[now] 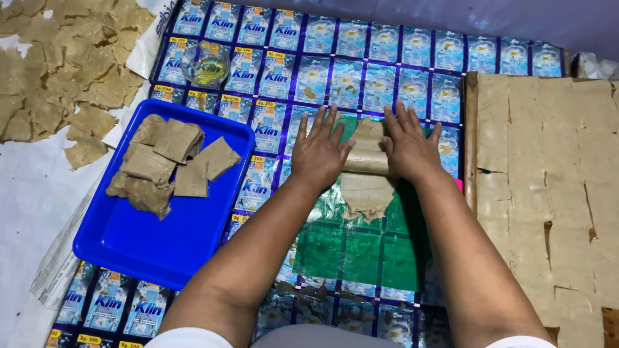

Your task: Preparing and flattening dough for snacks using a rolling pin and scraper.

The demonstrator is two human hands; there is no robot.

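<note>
Both palms flat, fingers spread wide, pressing a roller (367, 161) wrapped in tan dough (366, 193); left hand (319, 154) on the 9 o'clock end, right hand (409, 148) on the 3 o'clock end. Dough sheet trailing from under the roller toward 6 o'clock, lying on a green plastic sheet (361, 251). Blue tray (129, 245) with cut dough slabs (167, 161) close at 9 o'clock. Board of flattened dough squares (541, 193) hard against 3 o'clock, edge just beside the right wrist. Small glass bowl (205, 63) at 11 o'clock, well apart. Open room on the sachet-print mat (361, 58) toward 12 o'clock. Dried pieces (58, 71) far at 10 o'clock.
</note>
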